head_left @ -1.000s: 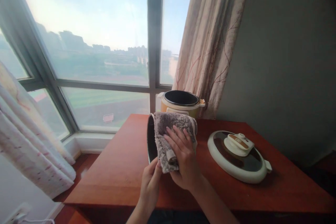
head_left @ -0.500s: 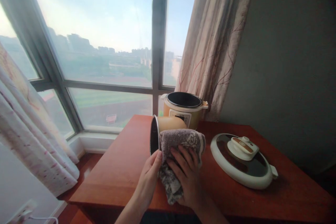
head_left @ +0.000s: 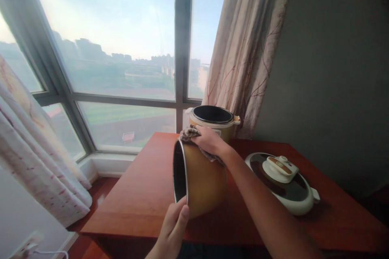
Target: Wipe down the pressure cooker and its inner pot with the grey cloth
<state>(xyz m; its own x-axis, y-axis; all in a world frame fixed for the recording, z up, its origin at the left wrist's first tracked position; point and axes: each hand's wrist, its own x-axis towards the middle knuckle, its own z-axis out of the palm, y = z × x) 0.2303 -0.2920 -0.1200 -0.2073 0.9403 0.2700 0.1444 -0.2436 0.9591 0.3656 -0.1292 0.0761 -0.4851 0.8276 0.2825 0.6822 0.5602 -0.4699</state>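
A gold inner pot (head_left: 205, 182) with a dark inside is tipped on its side above the table, its mouth facing left. My left hand (head_left: 172, 224) grips the near, lower part of its rim, thumb on the outside. On the far upper side of the pot, close to the rim, my right hand (head_left: 209, 141) presses a grey-brown patterned towel (head_left: 190, 132), fingers closed on the cloth. Right behind stands the cooker body (head_left: 226, 130), open at the top. To the right the round cooker lid (head_left: 291, 194) lies on the table, partly covered by my right forearm.
The red-brown wooden table (head_left: 127, 198) carries all of these. Beyond it are a large window (head_left: 121, 48) and a curtain (head_left: 243, 56); another curtain (head_left: 39, 149) hangs at left. A plug with a white cable (head_left: 32, 247) sits low on the left wall.
My right hand has moved the towel from the near side of the pot up to its far upper side. My left hand has slid lower, still at the rim.
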